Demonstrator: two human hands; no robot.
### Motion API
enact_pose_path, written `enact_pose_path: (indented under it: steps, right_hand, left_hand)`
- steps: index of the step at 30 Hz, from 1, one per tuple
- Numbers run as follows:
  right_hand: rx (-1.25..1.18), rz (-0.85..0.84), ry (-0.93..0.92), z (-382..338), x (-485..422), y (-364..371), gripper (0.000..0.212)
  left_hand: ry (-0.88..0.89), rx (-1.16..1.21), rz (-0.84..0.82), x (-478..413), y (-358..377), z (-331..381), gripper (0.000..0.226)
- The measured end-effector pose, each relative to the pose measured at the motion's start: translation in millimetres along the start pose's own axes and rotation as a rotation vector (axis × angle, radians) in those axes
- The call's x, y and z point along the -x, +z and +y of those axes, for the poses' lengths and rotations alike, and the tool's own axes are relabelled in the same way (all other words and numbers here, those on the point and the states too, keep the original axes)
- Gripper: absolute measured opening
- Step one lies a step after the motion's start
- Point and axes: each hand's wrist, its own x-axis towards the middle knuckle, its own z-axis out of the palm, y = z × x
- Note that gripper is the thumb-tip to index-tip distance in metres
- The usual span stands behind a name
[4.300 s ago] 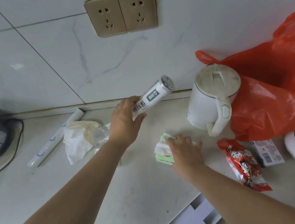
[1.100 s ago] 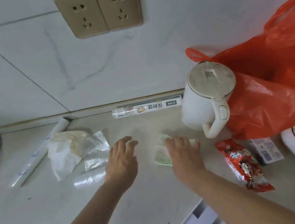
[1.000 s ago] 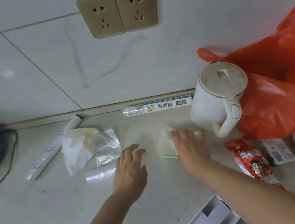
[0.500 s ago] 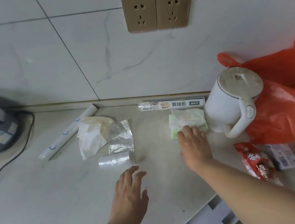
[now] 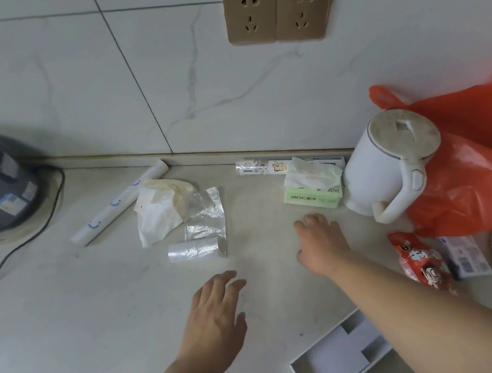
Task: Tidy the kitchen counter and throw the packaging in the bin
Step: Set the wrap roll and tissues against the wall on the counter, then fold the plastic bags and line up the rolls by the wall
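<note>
Left hand is hovering over the bench, fingers spread, holding nothing. Right hand is lying flat and empty (tissue pack just beyond fingertips).

Home kitchen: white kettle on marbled tabletop; twin wall sockets above it, tiled wall behind.
</note>
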Motion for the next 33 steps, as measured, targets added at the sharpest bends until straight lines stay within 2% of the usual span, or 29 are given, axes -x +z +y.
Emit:
enact_pose_path:
  steps: [7, 14, 21, 25, 33]
  right_hand:
    - [-0.08, -0.048, -0.049, -63, 86, 19, 0.039]
    - [-0.157, 0.028, -0.052, -123, 150, 27, 0.045]
    - [-0.167, 0.104, -0.041, -144, 195, 25, 0.054]
    - [-0.205, 0.119, -0.081, -149, 204, 20, 0.058]
    - [-0.307, 0.177, -0.181, -176, 209, 31, 0.044]
  left_hand:
    - [-0.078, -0.065, -0.071, 23, -9, -5, 0.058]
    - [-0.121, -0.015, -0.085, 84, -13, -33, 0.058]
    - [-0.119, 0.019, -0.066, 125, -25, -47, 0.06]
    - [-0.178, 0.001, -0.016, 141, -35, -39, 0.06]
    - [-0.254, -0.095, -0.04, 188, -56, -34, 0.062]
